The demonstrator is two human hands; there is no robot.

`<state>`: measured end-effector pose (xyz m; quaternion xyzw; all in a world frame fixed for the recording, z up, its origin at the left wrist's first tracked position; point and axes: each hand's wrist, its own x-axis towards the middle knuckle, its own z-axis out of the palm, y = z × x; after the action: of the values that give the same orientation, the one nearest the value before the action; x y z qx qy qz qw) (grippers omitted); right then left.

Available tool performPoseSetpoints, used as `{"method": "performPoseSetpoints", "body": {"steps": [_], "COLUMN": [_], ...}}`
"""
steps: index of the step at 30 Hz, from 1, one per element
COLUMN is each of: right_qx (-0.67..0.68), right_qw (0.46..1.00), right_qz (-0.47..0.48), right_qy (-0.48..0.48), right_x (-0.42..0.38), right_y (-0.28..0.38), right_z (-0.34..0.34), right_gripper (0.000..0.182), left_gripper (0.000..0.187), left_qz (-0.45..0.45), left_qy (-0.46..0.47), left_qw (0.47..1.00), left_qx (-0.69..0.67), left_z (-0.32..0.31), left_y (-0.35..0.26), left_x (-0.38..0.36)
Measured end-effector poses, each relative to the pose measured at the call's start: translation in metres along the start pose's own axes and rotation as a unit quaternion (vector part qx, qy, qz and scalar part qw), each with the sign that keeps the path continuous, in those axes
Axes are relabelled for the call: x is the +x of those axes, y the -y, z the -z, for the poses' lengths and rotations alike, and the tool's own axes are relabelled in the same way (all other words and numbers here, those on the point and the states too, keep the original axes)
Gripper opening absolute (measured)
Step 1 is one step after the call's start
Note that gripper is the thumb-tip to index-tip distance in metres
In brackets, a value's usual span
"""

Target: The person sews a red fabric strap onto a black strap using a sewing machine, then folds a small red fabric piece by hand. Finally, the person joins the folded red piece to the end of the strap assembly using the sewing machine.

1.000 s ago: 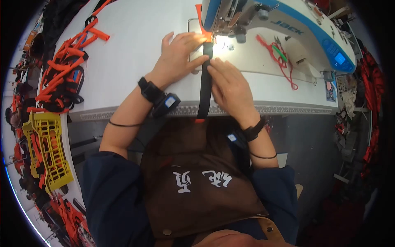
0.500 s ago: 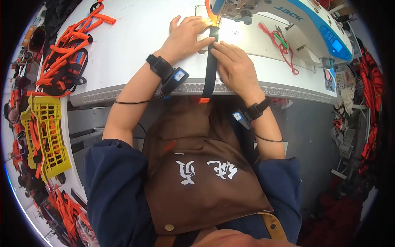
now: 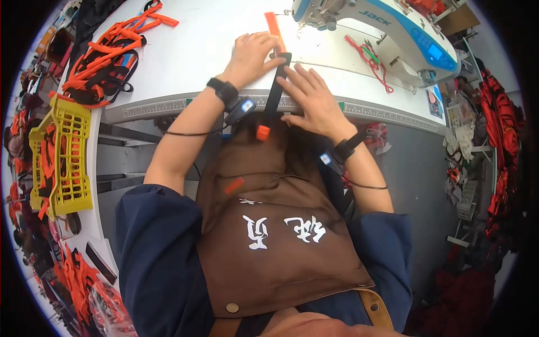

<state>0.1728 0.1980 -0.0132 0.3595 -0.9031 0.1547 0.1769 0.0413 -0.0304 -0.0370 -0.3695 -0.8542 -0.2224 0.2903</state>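
My left hand (image 3: 254, 53) flat on white desk (image 3: 185, 56), fingers spread, fingertips touching top of black strap (image 3: 275, 90) beside orange strip (image 3: 275, 31). My right hand (image 3: 311, 101) flat just right of strap, fingers apart, pressing its edge. Strap runs over desk edge toward apron (image 3: 269, 236), orange end (image 3: 263, 132) hanging. Sewing machine (image 3: 387, 28) beyond.

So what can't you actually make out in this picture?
- Head view: the sewing machine's needle end is cut off by the top edge.
- The black strap's far end lies under the left hand fingers.
- Its near end drops behind the table edge.
- The machine's screen is too small to read.
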Motion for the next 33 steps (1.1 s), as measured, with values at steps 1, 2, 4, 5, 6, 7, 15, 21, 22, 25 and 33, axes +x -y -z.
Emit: {"method": "performPoseSetpoints", "body": {"steps": [1,2,4,5,6,7,15,21,22,25,33], "right_qx": [-0.032,-0.028,-0.020,-0.017,0.094,0.206,0.672,0.627,0.604,0.565,0.350], "right_qw": [0.999,0.999,0.998,0.995,0.990,0.966,0.685,0.764,0.782,0.812,0.919], "right_qz": [0.017,0.020,0.031,0.041,-0.044,-0.128,-0.261,-0.151,-0.152,-0.145,-0.155], "right_qy": [-0.028,-0.038,-0.059,-0.091,-0.090,-0.087,-0.108,-0.019,-0.013,-0.021,-0.091], "right_x": [-0.001,-0.006,-0.009,-0.008,-0.003,0.001,0.045,0.079,0.084,0.092,0.080], "right_y": [0.006,0.010,0.018,0.024,0.039,0.059,0.088,0.150,0.154,0.142,0.041], "right_z": [-0.001,-0.007,-0.014,-0.011,-0.001,0.011,0.034,0.042,0.041,0.022,-0.024], "right_gripper": [0.067,0.060,0.046,0.024,0.020,0.016,0.012,0.042,0.044,0.047,0.036], "left_gripper": [0.029,0.026,0.021,0.022,0.025,0.028,0.033,0.025,0.027,0.029,0.035], "left_qz": [0.009,0.018,-0.047,-0.001,0.043,0.145,0.327,0.266,0.215,0.290,0.388], "left_qy": [0.043,0.084,0.003,0.039,0.073,0.092,0.198,-0.225,-0.335,-0.417,-0.026], "left_qw": [0.998,0.992,0.993,0.992,0.987,0.950,0.648,0.900,0.912,0.795,0.813], "left_qx": [-0.046,-0.090,-0.109,-0.124,-0.138,-0.263,-0.659,-0.261,-0.096,0.331,0.433], "left_z": [0.009,0.019,0.034,0.040,0.050,0.064,0.181,0.397,0.441,0.561,0.533], "left_y": [-0.005,-0.010,-0.033,-0.042,-0.052,-0.066,-0.153,-0.096,-0.081,0.020,0.066], "left_x": [-0.003,-0.007,-0.021,-0.034,-0.046,-0.054,-0.135,-0.158,-0.159,-0.211,-0.217]}}
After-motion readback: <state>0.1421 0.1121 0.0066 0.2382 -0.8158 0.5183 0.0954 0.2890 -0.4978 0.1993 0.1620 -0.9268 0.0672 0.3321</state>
